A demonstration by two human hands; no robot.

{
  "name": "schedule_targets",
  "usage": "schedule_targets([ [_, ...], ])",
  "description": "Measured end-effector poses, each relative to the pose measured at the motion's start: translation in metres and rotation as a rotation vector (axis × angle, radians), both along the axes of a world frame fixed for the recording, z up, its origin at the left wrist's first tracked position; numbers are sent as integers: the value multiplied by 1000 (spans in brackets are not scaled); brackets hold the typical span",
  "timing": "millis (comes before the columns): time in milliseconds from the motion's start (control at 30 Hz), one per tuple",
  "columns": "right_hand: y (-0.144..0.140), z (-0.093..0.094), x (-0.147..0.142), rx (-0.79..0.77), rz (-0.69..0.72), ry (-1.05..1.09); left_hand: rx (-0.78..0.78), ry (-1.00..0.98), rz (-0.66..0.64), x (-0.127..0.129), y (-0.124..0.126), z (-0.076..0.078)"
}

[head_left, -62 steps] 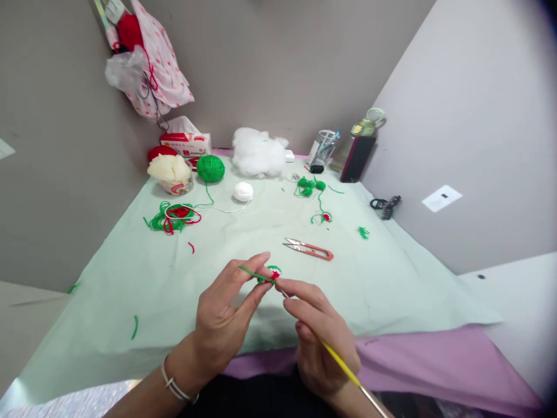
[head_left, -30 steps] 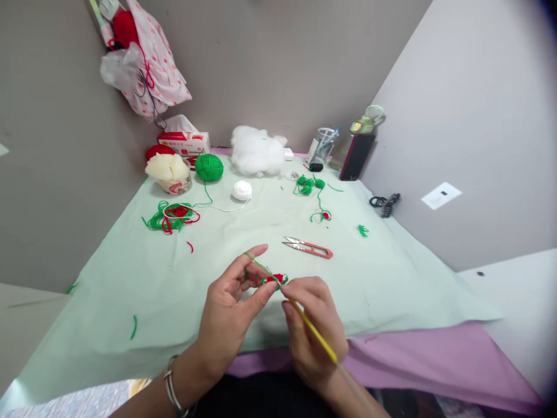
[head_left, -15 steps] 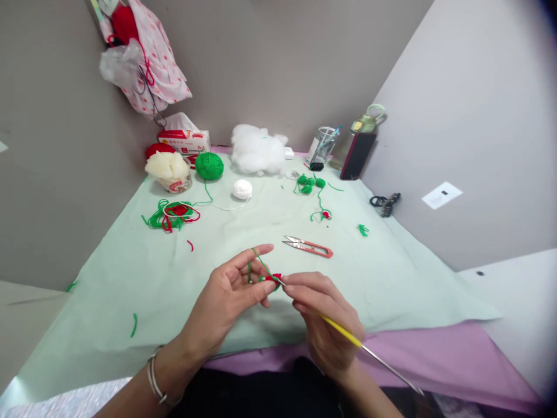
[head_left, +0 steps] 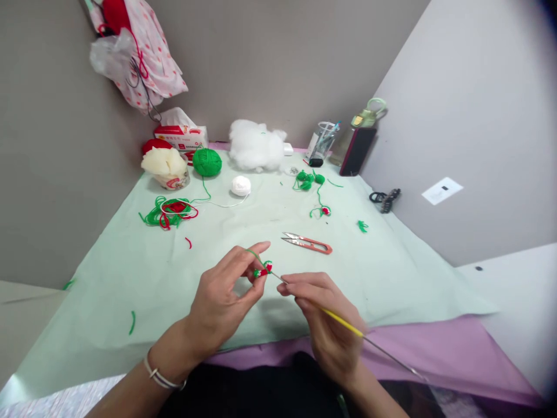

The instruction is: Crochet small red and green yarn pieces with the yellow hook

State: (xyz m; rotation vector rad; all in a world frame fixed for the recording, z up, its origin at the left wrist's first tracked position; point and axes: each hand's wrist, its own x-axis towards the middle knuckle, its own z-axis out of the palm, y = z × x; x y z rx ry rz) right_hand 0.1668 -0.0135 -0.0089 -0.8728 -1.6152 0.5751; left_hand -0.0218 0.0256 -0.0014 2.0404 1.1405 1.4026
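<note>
Between the thumb and fingers of my left hand is a small red, green and white crochet piece. Green yarn runs over the raised index finger of that hand down to the piece. My right hand grips a crochet hook with a yellow handle, held like a pen. The hook's thin metal tip reaches the piece; whether it sits inside a stitch is too small to tell. Beyond my hands lie orange thread snips with their blades apart.
At the back left are a green yarn ball, a white yarn ball and tangled yarn. White stuffing sits at the back. Green crocheted bits, a clear cup and a phone stand or lie to the right.
My left hand has turned the crochet piece, so more of its red and white shows. The hook's tip has drawn back slightly, baring more of its shaft. The view has shifted a little.
</note>
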Motion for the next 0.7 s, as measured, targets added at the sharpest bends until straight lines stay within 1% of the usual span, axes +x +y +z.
schedule_targets([
  [100,1,2,-2,-90,23,143,38,1,10,0,1,0],
  [167,3,2,-4,-181,43,282,-16,-49,10,0,0,1],
  [200,4,1,-5,-221,52,347,-74,-93,4,1,-1,2],
  [267,7,0,-7,-280,60,453,-253,-212,-27,2,-2,4],
  [400,13,-1,-8,-345,101,578,-641,-452,-157,3,-4,7],
  [467,15,-1,-7,-366,125,596,-765,-525,-216,3,-5,7],
  [533,15,-1,-7,-354,113,571,-822,-564,-255,4,-6,5],
  [700,13,-3,-9,-166,2,312,-871,-638,-297,11,-9,1],
])
